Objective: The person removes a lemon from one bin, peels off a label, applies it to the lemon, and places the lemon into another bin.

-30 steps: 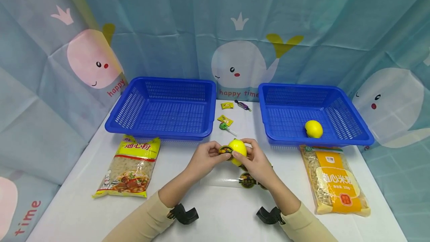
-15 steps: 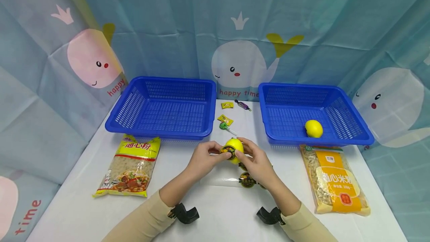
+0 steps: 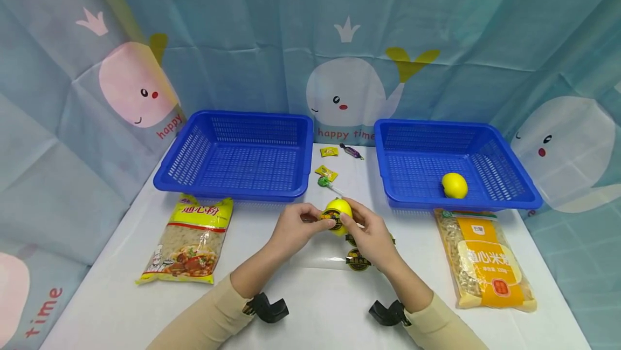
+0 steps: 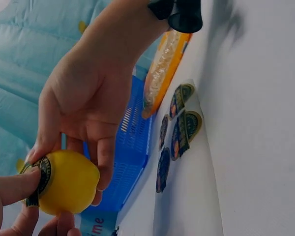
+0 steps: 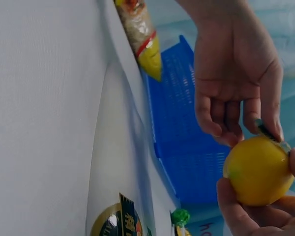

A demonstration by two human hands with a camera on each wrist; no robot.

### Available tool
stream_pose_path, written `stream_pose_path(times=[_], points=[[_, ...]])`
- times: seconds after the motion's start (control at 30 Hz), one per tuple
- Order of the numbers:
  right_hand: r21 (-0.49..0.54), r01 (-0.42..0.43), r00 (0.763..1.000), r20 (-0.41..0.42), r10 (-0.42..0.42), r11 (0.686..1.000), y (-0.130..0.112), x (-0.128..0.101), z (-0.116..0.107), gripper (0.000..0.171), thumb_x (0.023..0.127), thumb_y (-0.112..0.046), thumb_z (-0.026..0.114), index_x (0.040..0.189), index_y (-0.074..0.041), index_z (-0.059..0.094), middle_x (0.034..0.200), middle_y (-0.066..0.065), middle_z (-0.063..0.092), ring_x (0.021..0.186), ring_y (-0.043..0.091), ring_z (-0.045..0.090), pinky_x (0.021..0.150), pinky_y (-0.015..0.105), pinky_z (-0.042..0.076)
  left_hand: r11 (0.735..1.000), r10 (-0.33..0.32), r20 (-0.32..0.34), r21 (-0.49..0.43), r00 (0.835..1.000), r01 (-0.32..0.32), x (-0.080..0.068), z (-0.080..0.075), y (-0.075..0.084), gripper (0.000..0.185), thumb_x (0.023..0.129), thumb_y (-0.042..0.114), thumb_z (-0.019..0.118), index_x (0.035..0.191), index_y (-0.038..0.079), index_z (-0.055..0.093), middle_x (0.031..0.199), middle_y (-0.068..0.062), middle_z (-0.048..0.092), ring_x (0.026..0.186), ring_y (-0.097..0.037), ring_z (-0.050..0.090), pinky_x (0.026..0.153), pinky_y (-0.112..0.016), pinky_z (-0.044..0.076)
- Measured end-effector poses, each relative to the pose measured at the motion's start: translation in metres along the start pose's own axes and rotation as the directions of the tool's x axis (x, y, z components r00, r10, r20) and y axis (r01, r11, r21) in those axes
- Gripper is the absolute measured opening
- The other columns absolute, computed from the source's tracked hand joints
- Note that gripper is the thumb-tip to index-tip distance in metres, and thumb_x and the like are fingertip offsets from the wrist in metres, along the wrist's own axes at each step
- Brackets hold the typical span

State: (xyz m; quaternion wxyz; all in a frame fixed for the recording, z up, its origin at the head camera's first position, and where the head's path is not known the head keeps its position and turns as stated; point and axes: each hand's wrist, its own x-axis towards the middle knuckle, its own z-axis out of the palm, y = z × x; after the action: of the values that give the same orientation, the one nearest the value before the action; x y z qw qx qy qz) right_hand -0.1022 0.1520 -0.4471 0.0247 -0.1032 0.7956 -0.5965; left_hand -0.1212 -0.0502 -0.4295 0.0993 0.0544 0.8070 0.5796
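Head view: lemon (image 3: 338, 213) between both hands' fingers (image 3: 324, 215).

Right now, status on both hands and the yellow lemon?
Right hand grips the round yellow lemon. Left hand presses a round dark sticker onto it. Nothing between the hands; clear sticker sheet lies beneath.

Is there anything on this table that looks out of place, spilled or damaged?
Nothing stands out. Both hands hold a lemon with a round sticker on it. A second lemon lies in the right basket. The sweets and two bags lie intact on the table.
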Motion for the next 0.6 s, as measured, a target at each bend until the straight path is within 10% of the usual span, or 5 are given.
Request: stream_pose_path(times=[0.6], points=[[0.106, -0.021, 1.0, -0.011, 0.022, 0.994, -0.0012, -0.0024, 0.0002, 0.049, 0.102, -0.027, 0.062, 0.144, -0.004, 0.052, 0.13, 0.02, 0.066, 0.113, 0.026, 0.068, 0.088, 0.027, 0.059, 0.998, 0.042, -0.032, -0.034, 0.999, -0.043, -0.0033, 0.0043, 0.004, 0.02, 0.079, 0.026, 0.088, 0.082, 0.01, 0.076, 0.079, 0.001, 0.073, 0.073, -0.015, 0.065, 0.064, -0.028, 0.053]])
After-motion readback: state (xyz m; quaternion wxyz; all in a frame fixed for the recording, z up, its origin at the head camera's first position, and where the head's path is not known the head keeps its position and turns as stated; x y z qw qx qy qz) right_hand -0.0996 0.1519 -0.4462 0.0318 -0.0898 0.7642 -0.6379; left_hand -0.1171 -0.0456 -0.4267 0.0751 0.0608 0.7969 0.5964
